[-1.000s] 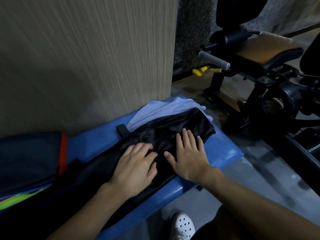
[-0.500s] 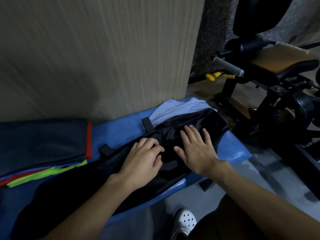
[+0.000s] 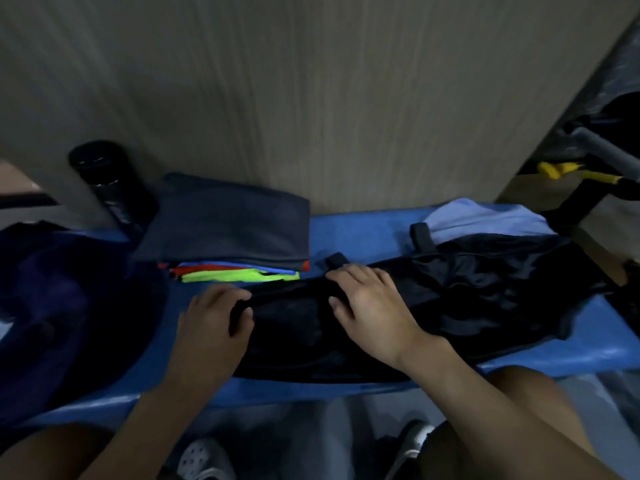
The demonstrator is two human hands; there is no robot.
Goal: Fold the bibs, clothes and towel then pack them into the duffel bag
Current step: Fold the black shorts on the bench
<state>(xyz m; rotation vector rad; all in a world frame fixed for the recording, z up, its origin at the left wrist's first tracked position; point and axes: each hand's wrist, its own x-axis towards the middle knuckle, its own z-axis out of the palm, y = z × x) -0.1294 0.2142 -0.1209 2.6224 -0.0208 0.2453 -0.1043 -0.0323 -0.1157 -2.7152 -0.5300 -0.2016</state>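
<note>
Grip of the left hand (image 3: 211,323) is being curled round one end of the black garment (image 3: 485,292) on the blue desk (image 3: 363,230). The right hand (image 3: 374,310) is being pressed on top; whether it pinches cannot be told. Folding is being done, and next that end likely needs carrying rightwards.

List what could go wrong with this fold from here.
1. The black garment is bunched at its right end and reaches the front edge of the bench, so it may slide off.
2. The light blue cloth lies partly under it and could get dragged along.
3. The left hand grips the garment's end close to the stack. A fold that way might knock it askew.
</note>
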